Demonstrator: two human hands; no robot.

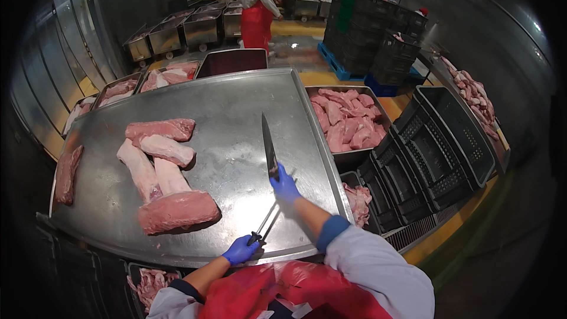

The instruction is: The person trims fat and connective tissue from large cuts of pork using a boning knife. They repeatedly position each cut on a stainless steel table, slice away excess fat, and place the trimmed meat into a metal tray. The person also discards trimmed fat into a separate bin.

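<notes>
My right hand (pixel 286 185), in a blue glove, is closed round the handle of a long knife (pixel 269 142) whose blade points away from me over the table. Lower and to the left, my gloved left hand (pixel 241 250) grips the dark handle of a sharpening steel (pixel 266 220). The steel's rod slants up toward my right wrist; whether it touches anything there I cannot tell. Both hands are above the steel table (pixel 236 106). To their left lies a pile of pork loin pieces (pixel 177 211), some pale with fat, and a separate darker strip of meat (pixel 69 175) rests near the left edge.
A metal bin of pink meat cuts (pixel 348 118) stands at the table's right. Stacked dark crates (pixel 437 153) rise beyond it. Meat bins (pixel 168 77) line the far edge. Trimmings fill a crate (pixel 152 283) below left. A person in a red apron (pixel 256 20) stands farther back.
</notes>
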